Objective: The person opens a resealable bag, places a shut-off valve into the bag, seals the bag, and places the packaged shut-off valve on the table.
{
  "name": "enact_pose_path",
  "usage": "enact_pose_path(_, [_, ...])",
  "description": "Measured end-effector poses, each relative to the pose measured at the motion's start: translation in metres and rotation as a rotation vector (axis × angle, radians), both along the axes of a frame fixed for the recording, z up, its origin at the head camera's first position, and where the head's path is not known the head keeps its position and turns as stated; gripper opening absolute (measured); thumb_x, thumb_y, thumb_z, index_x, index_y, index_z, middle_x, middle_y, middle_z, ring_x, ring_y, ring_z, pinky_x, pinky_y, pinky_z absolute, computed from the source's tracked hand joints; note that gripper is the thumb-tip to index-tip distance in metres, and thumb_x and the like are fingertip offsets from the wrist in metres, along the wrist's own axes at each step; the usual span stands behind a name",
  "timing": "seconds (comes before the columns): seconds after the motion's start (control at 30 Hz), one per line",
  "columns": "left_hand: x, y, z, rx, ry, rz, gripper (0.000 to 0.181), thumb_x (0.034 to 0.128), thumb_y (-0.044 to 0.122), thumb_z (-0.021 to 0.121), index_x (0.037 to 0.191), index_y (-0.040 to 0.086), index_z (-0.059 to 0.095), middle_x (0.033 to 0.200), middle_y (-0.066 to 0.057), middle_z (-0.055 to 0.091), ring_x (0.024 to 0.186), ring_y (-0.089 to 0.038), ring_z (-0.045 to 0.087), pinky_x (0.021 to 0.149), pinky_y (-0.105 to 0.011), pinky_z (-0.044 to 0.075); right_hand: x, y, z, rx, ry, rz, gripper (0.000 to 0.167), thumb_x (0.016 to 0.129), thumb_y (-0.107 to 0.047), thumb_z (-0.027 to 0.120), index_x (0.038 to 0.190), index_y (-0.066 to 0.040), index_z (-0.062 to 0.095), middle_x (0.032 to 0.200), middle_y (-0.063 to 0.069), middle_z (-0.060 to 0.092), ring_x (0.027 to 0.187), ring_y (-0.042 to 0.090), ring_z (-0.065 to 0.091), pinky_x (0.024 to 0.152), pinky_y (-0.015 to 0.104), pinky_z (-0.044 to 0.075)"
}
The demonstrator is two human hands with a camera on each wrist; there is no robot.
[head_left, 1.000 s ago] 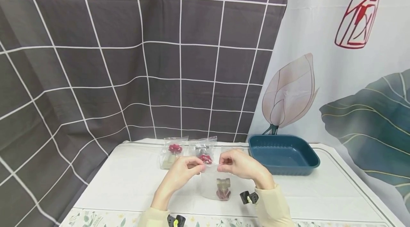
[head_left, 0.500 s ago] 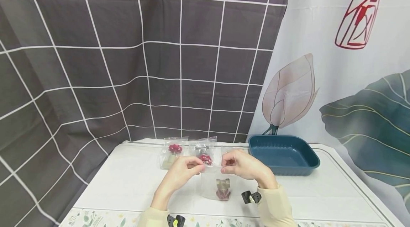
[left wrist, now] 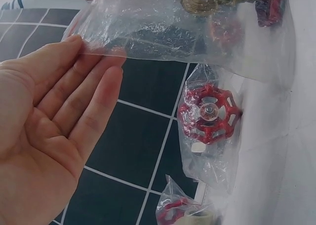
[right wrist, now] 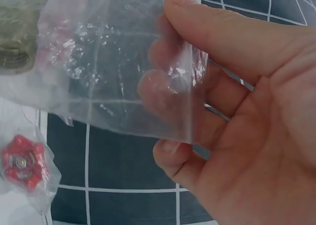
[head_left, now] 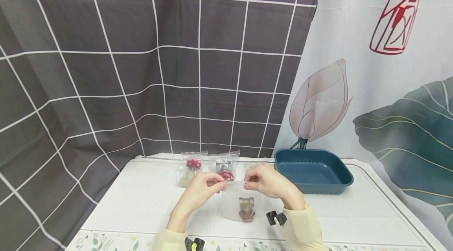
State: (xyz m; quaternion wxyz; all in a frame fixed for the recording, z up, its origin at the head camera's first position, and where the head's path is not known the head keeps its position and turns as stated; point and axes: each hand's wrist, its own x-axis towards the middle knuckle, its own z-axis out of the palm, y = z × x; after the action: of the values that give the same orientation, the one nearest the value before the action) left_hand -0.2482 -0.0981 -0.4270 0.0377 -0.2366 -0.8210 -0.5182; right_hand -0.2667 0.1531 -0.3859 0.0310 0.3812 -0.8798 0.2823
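Observation:
A clear plastic zip bag (head_left: 231,203) hangs upright between my two hands, low over the table. Inside it, near the bottom, lies a brass gate valve (head_left: 246,203) with its red handwheel downward. My left hand (head_left: 203,189) pinches the top left corner of the bag between thumb and fingers. At the other top corner, my right hand (head_left: 268,183) pinches the bag's edge, its fingers behind the film in the right wrist view. The brass body (left wrist: 200,2) shows through the film in the left wrist view.
Behind the hands lie a bagged valve (head_left: 193,166) at left and another bagged valve (head_left: 226,174) beside it. Part of a further clear bag (head_left: 255,164) shows behind my right hand. A blue plastic tray (head_left: 315,187) stands at the right rear. Curtains hang behind the table.
My right hand has shifted slightly right, along the bag's top edge. The left hand stays put. The bag and the valve in it have hardly moved.

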Motion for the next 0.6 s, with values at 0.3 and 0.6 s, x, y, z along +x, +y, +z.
enact_pose_path(0.3, [0.0011,-0.0005,0.0014,0.006,-0.002,-0.002,0.010,0.0921,0.021,0.069,0.093,0.012,0.073,0.082,0.003,0.070,0.075,-0.013,0.066,0.071,-0.030,0.052,-0.0036,-0.0023,-0.0052,-0.049,0.007,0.067,0.026,0.086,-0.005,0.070,0.069,-0.020,0.057,0.061,-0.016,0.042,0.059,0.000,0.042,0.054,0.020,0.037])
enact_pose_path(0.6, [0.0013,-0.0004,0.0013,0.018,-0.010,-0.008,0.011,0.0917,0.020,0.069,0.094,0.010,0.073,0.083,0.002,0.071,0.076,-0.015,0.067,0.071,-0.030,0.052,-0.0034,-0.0041,-0.0055,-0.023,0.009,0.053,0.014,0.088,-0.013,0.073,0.080,-0.021,0.064,0.070,-0.017,0.051,0.065,0.001,0.047,0.059,0.022,0.044])
